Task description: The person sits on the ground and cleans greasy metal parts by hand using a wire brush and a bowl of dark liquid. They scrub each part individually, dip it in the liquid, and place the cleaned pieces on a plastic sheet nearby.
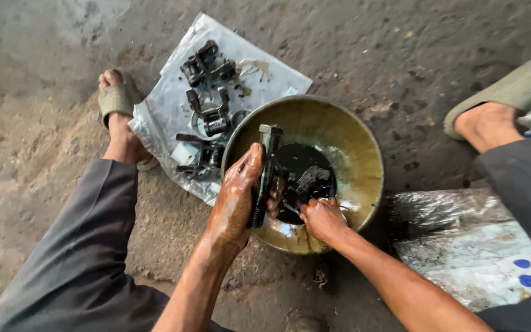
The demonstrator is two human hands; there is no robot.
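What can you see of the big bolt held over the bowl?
The bolt is long, dark and oil-coated, apparently steel, with a hex head uppermost and threads at the lower end. It stands near upright, tilted slightly, over the oily metal bowl. The left hand grips its shank; the right hand works by its lower end.

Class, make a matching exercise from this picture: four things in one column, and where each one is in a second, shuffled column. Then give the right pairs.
Things:
1. long bolt
2. dark metal parts
3. black oily liquid
4. left foot

Places:
A. pooled in the bottom of the round bowl
B. in a sandal on the ground, beside the sheet
C. held upright in the left hand
D. lying on the clear plastic sheet

Pairs: 1-C, 2-D, 3-A, 4-B
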